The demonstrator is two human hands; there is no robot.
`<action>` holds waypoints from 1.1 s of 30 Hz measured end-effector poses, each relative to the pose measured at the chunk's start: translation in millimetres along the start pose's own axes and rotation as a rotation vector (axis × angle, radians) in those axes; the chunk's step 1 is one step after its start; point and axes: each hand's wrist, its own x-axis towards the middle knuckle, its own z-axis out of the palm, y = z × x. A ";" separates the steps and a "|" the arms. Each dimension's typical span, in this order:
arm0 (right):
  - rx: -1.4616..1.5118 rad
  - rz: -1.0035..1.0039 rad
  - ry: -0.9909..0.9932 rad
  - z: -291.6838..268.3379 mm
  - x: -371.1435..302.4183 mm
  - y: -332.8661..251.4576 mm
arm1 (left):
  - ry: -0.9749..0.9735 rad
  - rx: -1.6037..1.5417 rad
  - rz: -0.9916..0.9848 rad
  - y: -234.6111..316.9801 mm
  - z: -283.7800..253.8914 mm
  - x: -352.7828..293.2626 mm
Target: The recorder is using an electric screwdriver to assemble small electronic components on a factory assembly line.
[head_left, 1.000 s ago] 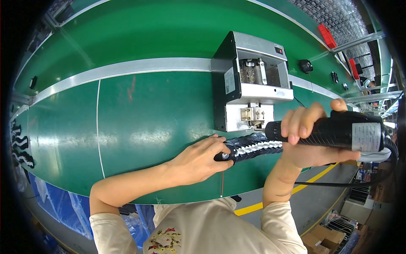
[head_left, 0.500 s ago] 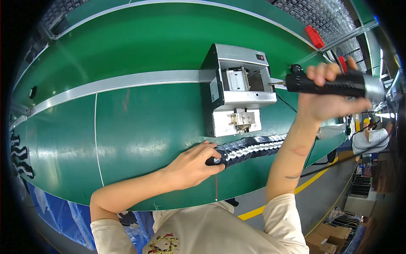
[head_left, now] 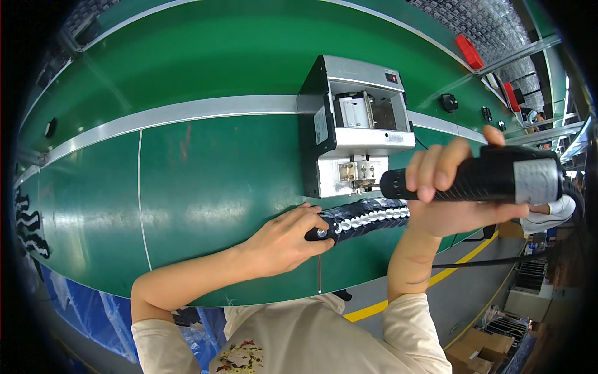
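My right hand [head_left: 443,216] is wrapped round a black electric screwdriver [head_left: 489,181] with a cable at its rear. The screwdriver lies nearly level, its front end beside the metal pick-up block [head_left: 358,171] of a silver and black screw feeder [head_left: 367,138]. Its bit is hardly visible there. My left hand [head_left: 286,240] grips the left end of a row of nested black parts [head_left: 367,215] with shiny pale middles, thumb below and fingers above. A round shiny spot shows on the end part by my fingertips. My right hand and the screwdriver hide the row's far right end.
The green bench [head_left: 212,187] has a metal strip [head_left: 187,120] across it behind the feeder. A thin red rod [head_left: 319,274] lies near the front edge. Red bins [head_left: 469,51] stand at the back right. Another person [head_left: 551,215] is farther off at the right.
My right hand has brought the screwdriver down and left, from beside the feeder's upper part to its front block. My left hand keeps its hold on the row, almost unmoved.
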 end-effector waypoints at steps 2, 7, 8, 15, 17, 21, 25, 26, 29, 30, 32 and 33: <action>0.017 0.048 0.034 -4.8 -2.9 10.3 | -0.001 0.002 -0.010 -0.1 -0.2 -1.7; -0.069 0.089 -0.015 -10.0 -3.7 19.5 | 0.022 0.004 0.007 -1.5 0.5 -1.4; -0.111 0.102 -0.029 -10.1 -3.7 20.0 | 0.019 0.007 0.009 -1.8 1.1 -0.8; 0.006 0.117 0.033 -3.9 -21.1 11.4 | 0.026 0.020 0.010 -2.5 2.2 -3.4; -0.019 0.114 0.074 8.9 -38.4 6.8 | 0.029 0.026 0.021 -4.0 3.1 -4.9; -0.130 0.137 -0.036 16.9 -62.4 5.9 | 0.035 0.009 0.023 -3.9 2.1 -6.2; -0.122 0.163 -0.022 15.2 -76.8 9.4 | 0.032 0.015 0.003 -5.1 3.0 -7.2; -0.120 0.171 -0.030 15.0 -77.9 10.4 | 0.032 0.012 0.003 -5.4 3.1 -7.2; -0.126 0.199 -0.049 14.7 -80.5 13.4 | 0.024 0.003 -0.006 -5.4 2.8 -7.5; -0.137 0.211 -0.052 14.7 -81.5 14.1 | 0.019 0.000 -0.010 -5.3 2.6 -7.8; -0.159 0.200 -0.090 14.8 -83.0 14.2 | 0.019 0.006 -0.003 -5.3 2.4 -6.9; -0.167 0.179 -0.125 14.7 -84.2 14.0 | 0.019 0.008 0.001 -5.3 2.1 -6.5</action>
